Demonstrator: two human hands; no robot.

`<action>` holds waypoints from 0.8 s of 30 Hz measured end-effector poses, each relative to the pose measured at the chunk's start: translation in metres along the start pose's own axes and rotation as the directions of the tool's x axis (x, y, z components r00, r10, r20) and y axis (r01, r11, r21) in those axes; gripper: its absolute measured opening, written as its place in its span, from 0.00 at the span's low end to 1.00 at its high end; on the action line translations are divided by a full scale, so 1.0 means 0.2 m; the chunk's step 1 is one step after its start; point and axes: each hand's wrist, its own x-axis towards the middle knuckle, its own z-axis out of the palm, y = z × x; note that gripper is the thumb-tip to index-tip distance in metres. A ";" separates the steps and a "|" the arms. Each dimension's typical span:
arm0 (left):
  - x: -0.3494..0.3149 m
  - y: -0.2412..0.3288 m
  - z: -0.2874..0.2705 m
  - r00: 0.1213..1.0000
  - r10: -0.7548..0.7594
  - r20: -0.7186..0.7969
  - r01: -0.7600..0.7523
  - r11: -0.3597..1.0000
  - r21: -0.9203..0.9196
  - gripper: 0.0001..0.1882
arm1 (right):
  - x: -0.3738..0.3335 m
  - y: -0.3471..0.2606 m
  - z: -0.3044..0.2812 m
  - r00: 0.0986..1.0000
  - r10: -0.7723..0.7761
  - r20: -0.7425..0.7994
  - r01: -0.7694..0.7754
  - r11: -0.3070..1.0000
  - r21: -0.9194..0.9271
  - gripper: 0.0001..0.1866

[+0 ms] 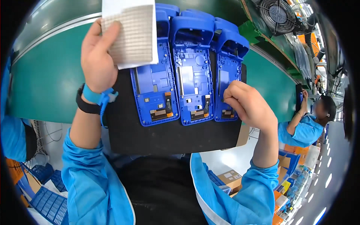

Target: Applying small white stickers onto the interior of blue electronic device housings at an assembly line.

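Note:
My left hand point(99, 56) grips a sheet of small beige pads on white backing point(137, 33), thumb on top. The sheet covers part of the left blue plastic housing point(150, 80). Beside it lie the middle housing point(193, 62) and the right housing point(224, 65), all open side up, each with a hood-like far end. Flex cables and small metallic parts show inside the left and middle ones. Over the lower part of the right housing, my right hand point(253, 105) is closed, fingertips pinched; anything between them is hidden.
The housings rest on a black mat point(161, 140) over a green worktable point(45, 82). A blue wrist strap with a cord point(103, 98) is on my left wrist. A fan point(276, 14) stands far right. A co-worker point(307, 125) sits at the right; blue crates point(48, 202) are lower left.

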 end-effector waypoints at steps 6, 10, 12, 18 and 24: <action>-0.02 -0.02 -0.04 0.999 0.001 0.043 -0.005 0.994 0.106 0.18 | 0.01 0.02 -0.01 0.998 0.007 0.060 -0.006 1.000 -0.016 0.02; -0.01 -0.05 -0.13 0.999 -0.019 0.046 0.013 0.992 0.127 0.18 | 0.02 0.03 0.00 0.998 -0.027 0.059 0.029 0.999 -0.033 0.02; -0.01 -0.05 -0.14 0.999 -0.023 0.043 0.018 0.991 0.131 0.19 | 0.03 0.02 0.00 0.998 -0.018 0.066 0.021 0.999 -0.037 0.02; -0.02 -0.05 -0.15 1.000 0.006 0.029 -0.011 0.985 0.170 0.21 | 0.04 0.02 0.00 0.997 -0.001 0.074 0.004 0.999 -0.039 0.03; -0.01 -0.05 -0.16 1.000 0.004 0.023 -0.008 0.988 0.154 0.21 | 0.03 0.01 0.01 0.997 0.008 0.071 -0.004 0.999 -0.048 0.03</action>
